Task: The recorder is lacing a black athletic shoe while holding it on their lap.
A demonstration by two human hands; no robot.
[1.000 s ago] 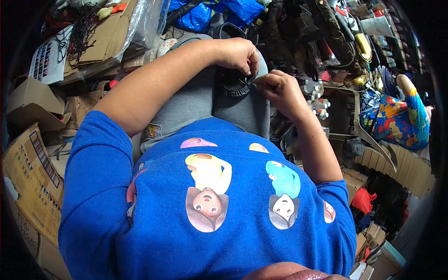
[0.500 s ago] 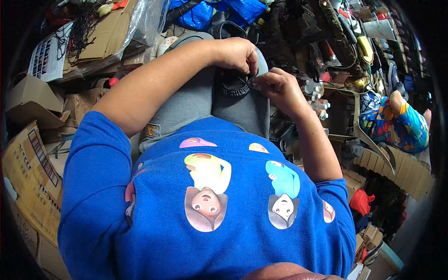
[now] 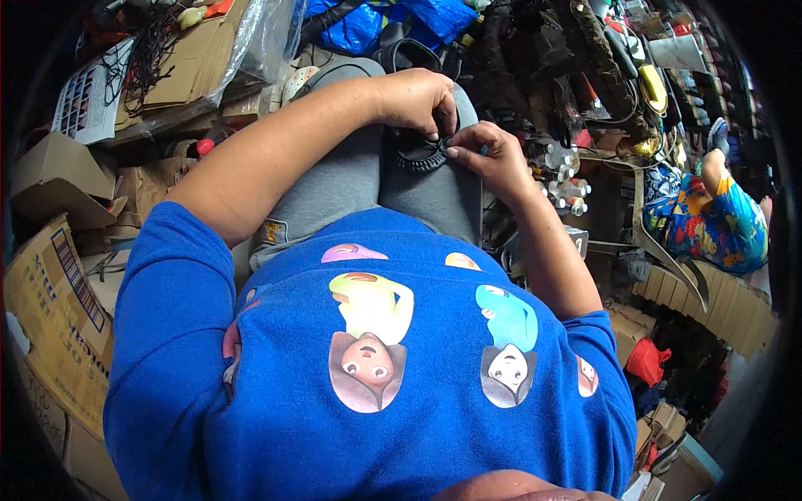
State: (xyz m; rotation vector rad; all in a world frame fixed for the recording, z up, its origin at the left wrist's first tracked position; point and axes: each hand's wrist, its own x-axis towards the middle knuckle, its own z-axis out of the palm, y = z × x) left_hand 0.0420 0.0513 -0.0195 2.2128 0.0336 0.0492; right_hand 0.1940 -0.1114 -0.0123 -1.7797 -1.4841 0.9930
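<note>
A black, curved piece with a ridged rim point(image 3: 420, 162), shoe-like in shape, rests on my right thigh point(image 3: 455, 188). My left hand point(image 3: 420, 98) reaches over it from the far side, with its fingers bent down and its fingertips closed together at the inner part of the piece. Close by, my right hand point(image 3: 493, 154) pinches with thumb and forefinger at the right end of the ridged rim. What sits between the fingertips of either hand is too small and dark to make out. Beyond my knees lies another black, shoe-like thing point(image 3: 409, 55).
Cardboard boxes point(image 3: 63, 179) and flattened cardboard point(image 3: 180, 71) crowd the left. Blue plastic bags point(image 3: 351, 29) lie beyond my knees. On the right are small clear bottles point(image 3: 568, 188), a yellow-handled tool point(image 3: 652, 88) and another person's leg in colourful shorts point(image 3: 710, 217).
My left fingertips have moved slightly down and left, into the black piece. My right hand has shifted a little left, and its fingers have changed position. The other person's leg has moved.
</note>
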